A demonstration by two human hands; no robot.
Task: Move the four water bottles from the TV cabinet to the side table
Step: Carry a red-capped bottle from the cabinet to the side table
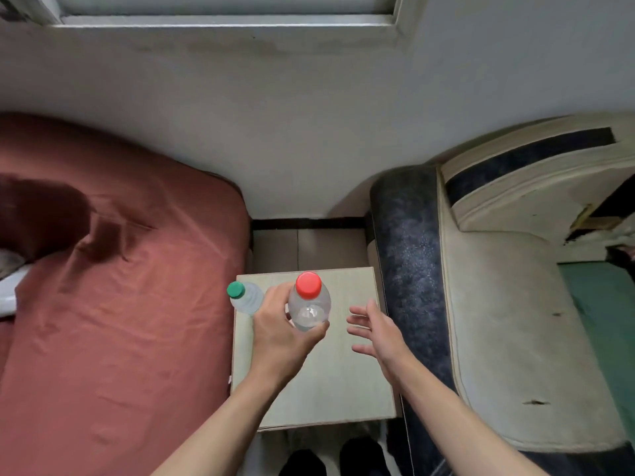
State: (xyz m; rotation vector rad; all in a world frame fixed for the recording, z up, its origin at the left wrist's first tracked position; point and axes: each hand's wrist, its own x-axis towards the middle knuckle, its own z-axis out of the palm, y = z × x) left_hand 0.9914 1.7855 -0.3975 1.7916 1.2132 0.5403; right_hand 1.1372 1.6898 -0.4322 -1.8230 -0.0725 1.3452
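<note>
From the head view, the left hand (280, 333) grips the red-capped bottle (309, 304) upright over the side table (343, 379), toward its far half. The green-capped bottle (244, 298) stands at the table's far left corner, right by the bed (120, 286). The right hand (372, 329) hovers with fingers spread, holding nothing. Set down carelessly, the left knuckles could knock the green-capped one off the table's edge.
</note>
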